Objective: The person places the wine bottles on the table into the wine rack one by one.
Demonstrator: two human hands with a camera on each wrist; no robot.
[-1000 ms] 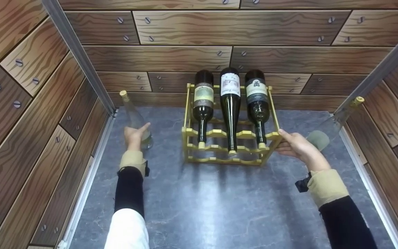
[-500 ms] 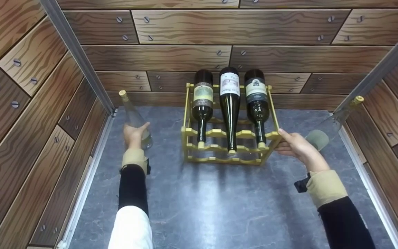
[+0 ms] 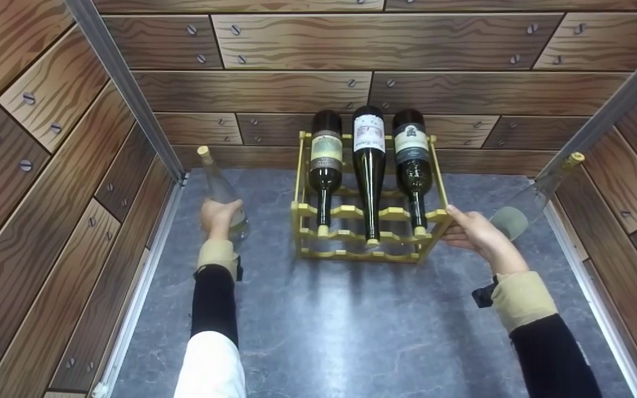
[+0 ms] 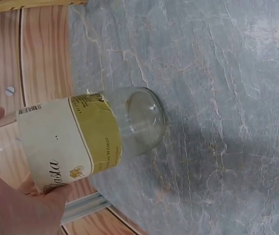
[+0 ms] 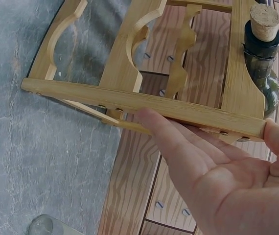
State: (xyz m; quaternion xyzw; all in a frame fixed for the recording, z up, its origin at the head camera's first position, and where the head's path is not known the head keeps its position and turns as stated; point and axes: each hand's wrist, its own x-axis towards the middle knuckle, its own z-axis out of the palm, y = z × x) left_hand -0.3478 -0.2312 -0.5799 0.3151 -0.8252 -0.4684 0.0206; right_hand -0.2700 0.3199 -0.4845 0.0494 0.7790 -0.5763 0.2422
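Note:
My left hand (image 3: pixel 220 215) grips the body of a clear, corked wine bottle (image 3: pixel 222 188) at the left. In the left wrist view, fingers and thumb lie around the white-and-olive label of this bottle (image 4: pixel 71 142); I cannot tell if its base is off the floor. My right hand (image 3: pixel 479 235) touches the right side of a wooden wine rack (image 3: pixel 346 211). In the right wrist view its fingers (image 5: pixel 166 137) lie straight along the outside of the post, thumb at the post's end. Three dark wine bottles (image 3: pixel 371 177) lie on the rack's top tier, corked necks toward me.
A second clear corked bottle (image 3: pixel 534 199) stands at the right, behind my right hand, close to the right wall. Wood-patterned panels (image 3: pixel 296 91) enclose the back and sides, with metal edging. The grey marbled floor (image 3: pixel 324 331) stretches in front of the rack.
My left thumb has come in around the clear bottle, and the bottle has shifted slightly to the right. The right hand and the rack stay where they were.

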